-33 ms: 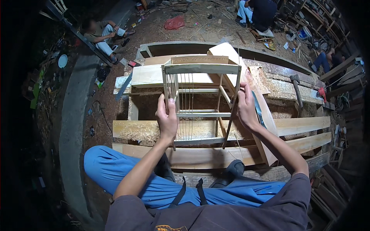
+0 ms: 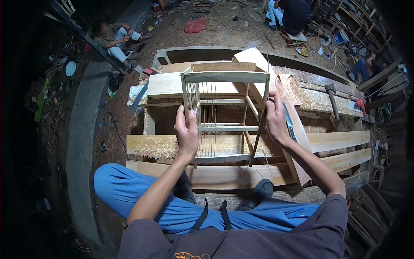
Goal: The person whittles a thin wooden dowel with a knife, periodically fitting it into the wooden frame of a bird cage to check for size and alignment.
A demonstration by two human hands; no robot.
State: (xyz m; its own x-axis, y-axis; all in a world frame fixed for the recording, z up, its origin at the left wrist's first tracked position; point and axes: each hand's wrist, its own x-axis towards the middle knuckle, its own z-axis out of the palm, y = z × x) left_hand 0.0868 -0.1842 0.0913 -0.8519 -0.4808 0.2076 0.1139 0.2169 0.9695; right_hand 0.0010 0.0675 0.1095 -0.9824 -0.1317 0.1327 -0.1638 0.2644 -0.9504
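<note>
A small wooden frame (image 2: 224, 77) stands upright in front of me, with crossbars and several thin vertical rods in its left part. My left hand (image 2: 186, 133) grips the frame's left side, thumb on the near face. My right hand (image 2: 277, 118) has its fingers curled on the right upright. Just right of that hand, a blue-and-silver blade tool (image 2: 290, 128), partly hidden, lies on a slanted pale board (image 2: 299, 172). The frame is over slatted planks (image 2: 151, 144) strewn with shavings.
A hammer (image 2: 332, 99) and red object (image 2: 360, 104) lie on the right planks. A blue flat tool (image 2: 139, 98) is at the left. A seated person (image 2: 118, 41) is upper left, another (image 2: 286, 15) upper right, a third (image 2: 366, 69) far right. A red bag (image 2: 194, 26) lies on the ground.
</note>
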